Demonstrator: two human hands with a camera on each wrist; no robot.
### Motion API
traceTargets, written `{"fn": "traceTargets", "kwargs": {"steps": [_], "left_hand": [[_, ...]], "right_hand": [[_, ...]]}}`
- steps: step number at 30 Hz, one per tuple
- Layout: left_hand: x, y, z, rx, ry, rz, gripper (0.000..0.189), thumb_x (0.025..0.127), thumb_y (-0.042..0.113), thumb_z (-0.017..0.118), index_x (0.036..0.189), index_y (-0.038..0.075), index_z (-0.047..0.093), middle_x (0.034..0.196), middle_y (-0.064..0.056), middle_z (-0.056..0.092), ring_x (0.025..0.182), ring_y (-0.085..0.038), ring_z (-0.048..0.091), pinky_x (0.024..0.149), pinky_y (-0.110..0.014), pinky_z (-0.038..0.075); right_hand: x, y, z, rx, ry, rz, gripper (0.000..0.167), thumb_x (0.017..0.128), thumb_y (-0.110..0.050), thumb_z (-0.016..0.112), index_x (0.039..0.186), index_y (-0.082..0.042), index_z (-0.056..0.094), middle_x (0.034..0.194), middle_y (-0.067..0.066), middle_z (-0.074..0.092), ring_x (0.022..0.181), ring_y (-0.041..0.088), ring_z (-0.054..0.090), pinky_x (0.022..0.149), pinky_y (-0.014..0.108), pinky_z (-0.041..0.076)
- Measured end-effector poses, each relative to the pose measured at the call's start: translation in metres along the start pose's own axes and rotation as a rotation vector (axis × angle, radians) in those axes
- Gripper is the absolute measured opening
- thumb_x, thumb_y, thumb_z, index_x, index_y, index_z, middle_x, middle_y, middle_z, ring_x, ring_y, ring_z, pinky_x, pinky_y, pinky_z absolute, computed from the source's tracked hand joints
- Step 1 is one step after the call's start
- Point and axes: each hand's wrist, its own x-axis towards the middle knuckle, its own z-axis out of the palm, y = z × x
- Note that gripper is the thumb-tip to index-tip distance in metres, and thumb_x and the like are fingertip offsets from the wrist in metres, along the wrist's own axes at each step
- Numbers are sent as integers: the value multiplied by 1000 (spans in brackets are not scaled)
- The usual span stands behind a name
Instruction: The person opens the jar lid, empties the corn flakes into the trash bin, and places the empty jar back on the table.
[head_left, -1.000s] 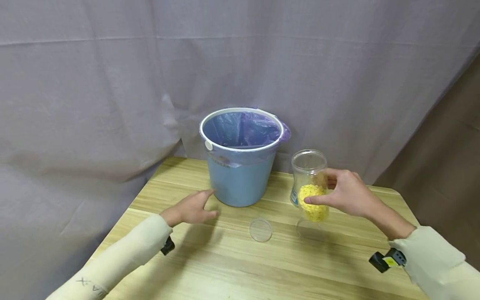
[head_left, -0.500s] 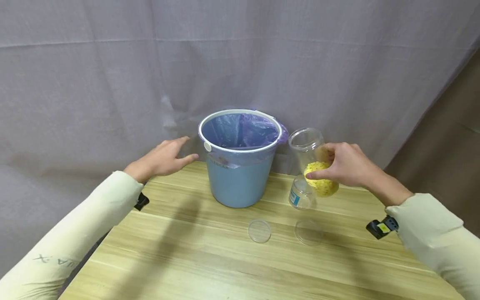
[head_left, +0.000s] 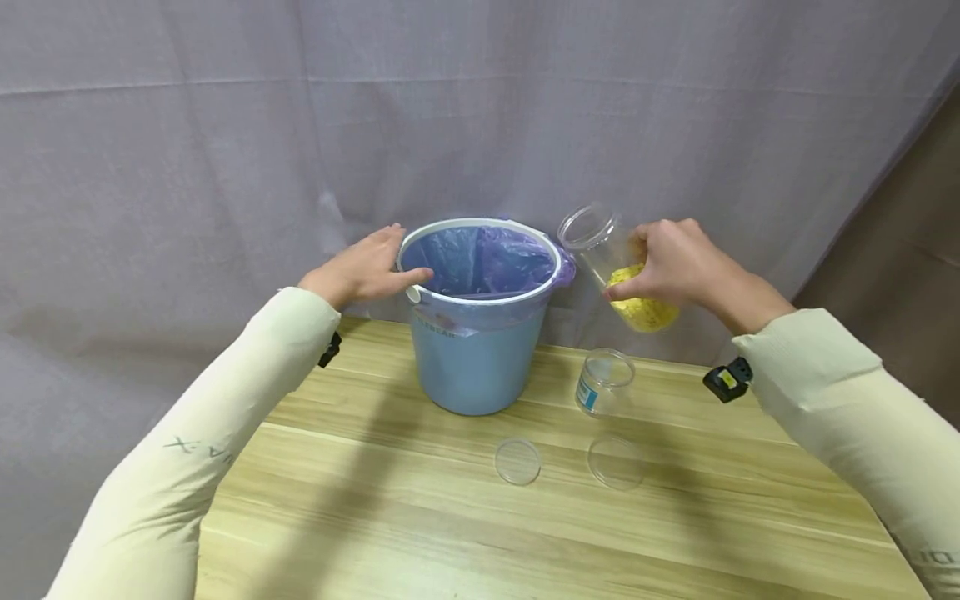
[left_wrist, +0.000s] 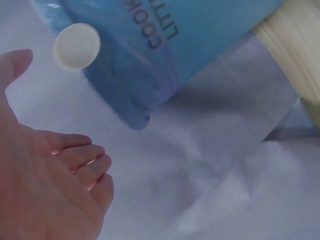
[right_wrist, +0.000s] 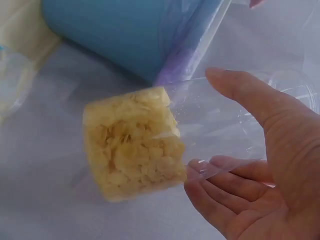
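Observation:
My right hand (head_left: 686, 265) grips a tall clear plastic jar (head_left: 600, 242) by its side, raised above the table and tilted with its uncovered mouth toward the bucket. Yellow flakes (right_wrist: 132, 142) fill its lower part. A light-blue bucket (head_left: 476, 358) with a white rim and a purple liner bag (head_left: 517, 250) stands at the table's back. Beside the bucket's left rim is my left hand (head_left: 363, 267), fingers extended and thumb spread; in the left wrist view its palm faces the bucket with nothing in it.
A shorter clear jar (head_left: 606, 383) with a blue label stands right of the bucket. Two clear round lids, a smaller lid (head_left: 517, 462) and a larger lid (head_left: 617, 462), lie on the wooden table (head_left: 450, 533). A grey curtain (head_left: 480, 108) hangs behind.
My right hand has lifted the tall jar off the table area and tipped its mouth leftward toward the bucket. My left hand has risen from beside the bucket's base to its left rim.

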Motion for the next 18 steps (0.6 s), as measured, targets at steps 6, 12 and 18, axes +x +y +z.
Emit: {"fn": "traceTargets", "kwargs": {"steps": [6,12,18], "left_hand": [[10,-1,18,23,-11,-54,103,102,63,47,165,-9,10,175,-29,7,165,-42,9,137,-51,13],[9,-3,30,54,-2,-77,105,100,64,46,164,-12,14,174,-32,11,165,-43,12,136,-51,15],[6,-2,36,76,9,-80,105,101,66,42,163,-14,14,174,-32,11,165,-42,11,137,-50,13]], "right_hand": [[22,-8,3,-19,-31,-6,66,76,-43,90,111,8,68,102,26,72,91,43,66,77,51,60],[37,-16,8,-9,-69,21,79,80,-35,88,134,13,58,132,38,64,117,55,64,101,64,56],[47,-19,10,-97,-28,-24,46,80,-29,87,101,3,62,103,26,71,95,44,69,88,60,59]]}}
